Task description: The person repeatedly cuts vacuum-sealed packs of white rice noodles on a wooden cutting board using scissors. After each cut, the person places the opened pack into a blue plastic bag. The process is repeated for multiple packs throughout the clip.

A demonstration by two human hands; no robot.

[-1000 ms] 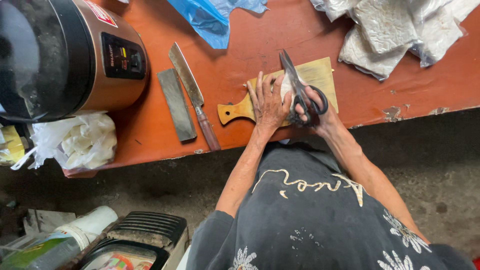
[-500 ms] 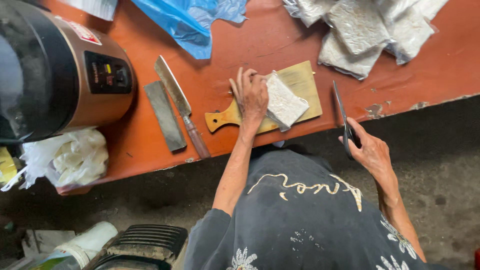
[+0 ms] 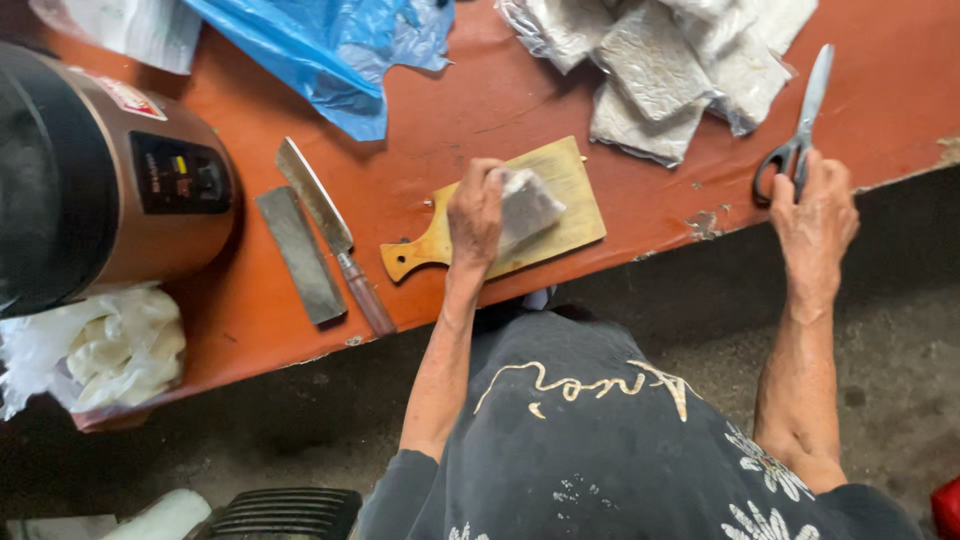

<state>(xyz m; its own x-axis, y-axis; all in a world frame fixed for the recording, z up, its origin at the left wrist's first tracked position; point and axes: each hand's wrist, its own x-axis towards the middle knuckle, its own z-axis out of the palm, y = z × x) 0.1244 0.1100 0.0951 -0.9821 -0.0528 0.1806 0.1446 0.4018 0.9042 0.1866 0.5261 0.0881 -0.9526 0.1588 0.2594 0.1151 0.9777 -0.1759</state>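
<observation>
Orange-red wooden tabletop (image 3: pixel 480 110) runs across the upper frame, paint chipped near its front edge. Big round brown-and-black electric cooker (image 3: pixel 100 180) sits at far left, close to the table's front edge. Crumpled blue plastic sheet (image 3: pixel 330 50) lies at top centre; pile of flat whitish blocks in clear plastic wrap (image 3: pixel 670 60) lies at top right. White plastic bag with pale contents (image 3: pixel 100 350) overhangs the front edge at lower left and could slide off if bumped.

Small pale wooden cutting board with a handle (image 3: pixel 560 200) lies centre, handle pointing left. Left hand (image 3: pixel 475 210) is clamped over one plastic-wrapped whitish block (image 3: pixel 525 205), pressing it onto the board; fingers curl over its left end. The board is loose on the table and close to the edge, so a hard push could skate it toward the lap.

Grey rectangular sharpening stone (image 3: pixel 298 255) and long-bladed knife with a brown wooden handle (image 3: pixel 330 230) lie side by side left of the board, the knife's handle end near the table edge; a forearm sweep could knock it down onto the legs.

Right hand (image 3: pixel 815 215) rests on the black handles of the steel scissors (image 3: pixel 795 130) at the table's right edge. Whether the fingers grip the loops or just touch them is hard to tell. Blades point away from the body, yet the scissors sit near the edge and could drop.
</observation>
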